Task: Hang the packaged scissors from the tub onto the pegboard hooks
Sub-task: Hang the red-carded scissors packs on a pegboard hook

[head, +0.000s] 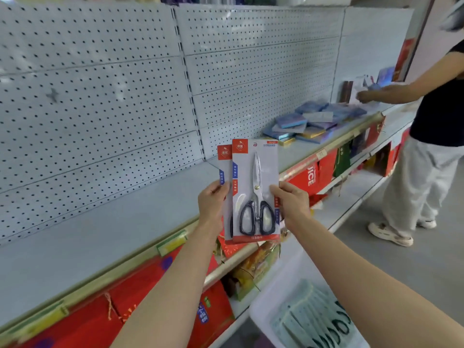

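Note:
I hold two scissors packs upright in front of the shelf. My right hand (292,199) pinches the right edge of the front pack (256,189), which shows black-handled scissors on a grey card with red trim. My left hand (212,200) grips the second pack (224,156), which sits behind the front one and peeks out at its left. The white tub (273,292) stands at the lower right with several more packs (313,320) lying in it. The grey pegboard (100,96) fills the wall behind; I see no hooks on it.
A grey shelf (100,222) runs below the pegboard, with blue and gold boxes (313,121) piled at its far end. Red gift bags (150,297) fill the lower shelves. Another person (426,146) stands at the right, reaching toward the shelf.

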Motion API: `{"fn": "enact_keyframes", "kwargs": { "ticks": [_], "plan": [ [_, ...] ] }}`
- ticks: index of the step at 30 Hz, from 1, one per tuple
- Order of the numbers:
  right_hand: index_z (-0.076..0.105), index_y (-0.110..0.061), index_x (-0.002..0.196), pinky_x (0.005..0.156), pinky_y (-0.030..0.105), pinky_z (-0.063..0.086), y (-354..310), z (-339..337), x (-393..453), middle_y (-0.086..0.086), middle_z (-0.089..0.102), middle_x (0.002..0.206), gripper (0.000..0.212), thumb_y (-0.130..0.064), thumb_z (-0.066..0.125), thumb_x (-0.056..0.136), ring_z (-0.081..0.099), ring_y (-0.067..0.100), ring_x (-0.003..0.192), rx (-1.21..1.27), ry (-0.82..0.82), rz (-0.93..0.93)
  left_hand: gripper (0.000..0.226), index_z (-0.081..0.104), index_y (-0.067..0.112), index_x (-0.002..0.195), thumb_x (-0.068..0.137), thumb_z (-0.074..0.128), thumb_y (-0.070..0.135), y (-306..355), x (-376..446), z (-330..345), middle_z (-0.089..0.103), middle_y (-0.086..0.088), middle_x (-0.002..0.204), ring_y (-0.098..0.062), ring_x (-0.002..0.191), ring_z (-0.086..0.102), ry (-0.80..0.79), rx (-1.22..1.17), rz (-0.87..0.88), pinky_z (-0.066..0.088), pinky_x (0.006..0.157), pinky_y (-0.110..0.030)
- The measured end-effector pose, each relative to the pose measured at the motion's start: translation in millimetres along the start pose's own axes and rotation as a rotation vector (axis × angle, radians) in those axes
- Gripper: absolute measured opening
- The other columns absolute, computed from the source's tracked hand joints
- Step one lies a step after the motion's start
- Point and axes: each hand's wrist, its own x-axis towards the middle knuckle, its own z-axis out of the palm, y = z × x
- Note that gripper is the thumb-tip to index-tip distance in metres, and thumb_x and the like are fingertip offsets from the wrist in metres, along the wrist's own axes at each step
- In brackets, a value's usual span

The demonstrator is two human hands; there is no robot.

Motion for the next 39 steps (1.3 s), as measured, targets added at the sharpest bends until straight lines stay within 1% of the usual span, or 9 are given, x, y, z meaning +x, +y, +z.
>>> {"fn": "enact_keyframes", "kwargs": {
  "ticks": [2,7,14,17,22,27,31,34,39],
  "plan": [
    [0.07,-0.001,0.096,0.046,0.018,0.048,-3,22,-4,0.004,0.065,0.067,0.012,-0.002,0.07,0.083,0.058,0.011,0.051,0.047,-0.028,0.004,0.007,0.078,0.017,0.087,0.085,0.072,0.018,13,3,-18,0.075,-0.013,0.096,-0.032,0.097,0.069,0.03,0.011,0.032,0.052,0.095,-0.053],
    [0.068,-0.003,0.08,0.049,0.021,0.044,-11,63,-10,0.002,0.061,0.057,0.006,0.0,0.066,0.086,0.053,0.012,0.05,0.064,-0.145,-0.031,0.007,0.075,0.018,0.09,0.091,0.068,0.017,42,4,-48,0.076,-0.003,0.09,-0.014,0.081,0.067,0.108,0.009,0.11,0.054,0.073,-0.025],
    [0.072,-0.006,0.082,0.05,0.023,0.046,-21,115,-2,0.001,0.065,0.058,0.005,-0.002,0.07,0.082,0.055,0.013,0.05,0.068,-0.271,-0.038,0.006,0.075,0.02,0.09,0.09,0.069,0.021,73,11,-84,0.069,0.006,0.081,-0.008,0.073,0.055,0.279,0.017,0.156,0.04,0.064,-0.021],
    [0.072,-0.001,0.092,0.06,0.029,0.047,-23,140,5,0.008,0.064,0.07,0.013,-0.005,0.074,0.08,0.054,0.018,0.06,0.056,-0.341,-0.016,0.006,0.071,0.016,0.086,0.09,0.068,0.019,87,11,-100,0.057,0.006,0.073,-0.009,0.068,0.045,0.363,0.017,0.184,0.033,0.061,-0.022],
    [0.072,-0.004,0.087,0.066,0.032,0.047,-20,185,4,0.011,0.063,0.078,0.009,-0.004,0.076,0.078,0.055,0.02,0.067,0.066,-0.497,0.017,0.019,0.066,0.026,0.073,0.089,0.069,0.016,104,2,-131,0.056,0.003,0.082,-0.012,0.077,0.047,0.497,0.01,0.236,0.037,0.072,-0.028],
    [0.07,-0.004,0.079,0.072,0.037,0.047,-6,231,-25,0.014,0.06,0.078,0.004,-0.002,0.074,0.08,0.051,0.023,0.07,0.072,-0.622,0.098,0.025,0.063,0.026,0.07,0.09,0.067,0.012,114,-19,-175,0.056,0.003,0.078,-0.013,0.077,0.046,0.649,0.011,0.284,0.035,0.068,-0.027],
    [0.058,0.012,0.08,0.069,0.035,0.037,2,268,-58,0.012,0.049,0.076,0.018,0.0,0.071,0.082,0.039,0.024,0.07,0.09,-0.709,0.118,0.016,0.068,0.027,0.08,0.091,0.068,0.015,125,-37,-218,0.065,0.007,0.084,-0.009,0.079,0.055,0.737,0.003,0.305,0.042,0.079,-0.026],
    [0.072,-0.007,0.076,0.068,0.035,0.045,4,299,-83,0.013,0.059,0.075,0.007,-0.002,0.072,0.082,0.049,0.023,0.068,0.078,-0.753,0.118,0.005,0.073,0.017,0.086,0.089,0.069,0.018,134,-45,-256,0.066,0.0,0.088,-0.014,0.081,0.056,0.773,0.011,0.322,0.043,0.08,-0.029],
    [0.073,-0.004,0.079,0.078,0.043,0.054,17,356,-122,0.014,0.067,0.079,0.003,-0.004,0.072,0.081,0.059,0.026,0.073,0.103,-0.789,0.103,0.008,0.074,0.011,0.094,0.089,0.069,0.015,154,-52,-321,0.07,-0.007,0.094,-0.017,0.087,0.061,0.811,0.018,0.355,0.048,0.086,-0.031]
  ]
}}
